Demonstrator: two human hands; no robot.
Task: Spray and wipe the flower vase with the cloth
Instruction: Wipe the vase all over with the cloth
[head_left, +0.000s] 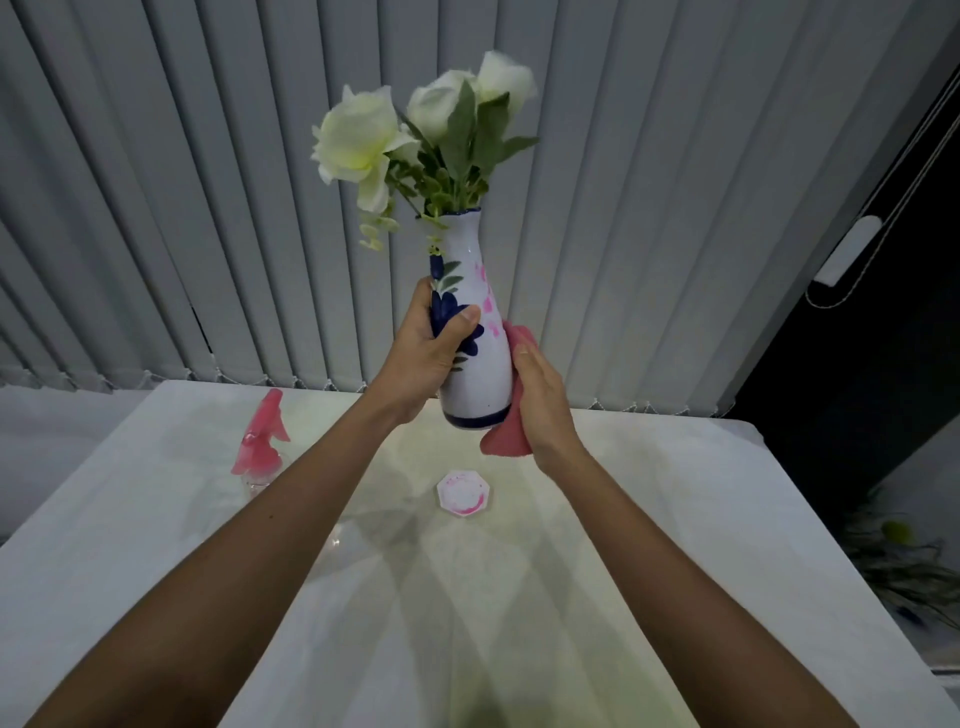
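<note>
Your left hand (431, 353) grips the flower vase (480, 374) around its middle, fingers (464, 319) curled over the blue painted flower, holding it upright and lifted off the worktop (675, 519) at the centre of the frame. Your right hand (545, 410) holds the pink cloth (504, 441) against the vase's right side (thumb on the cloth, other fingers hidden behind it), with a fold hanging below the base. White flowers (363, 140) stand in the neck. On the worktop, a pink spray bottle (262, 441) stands at the left, and a small octagonal dish (464, 493) lies below the vase.
</note>
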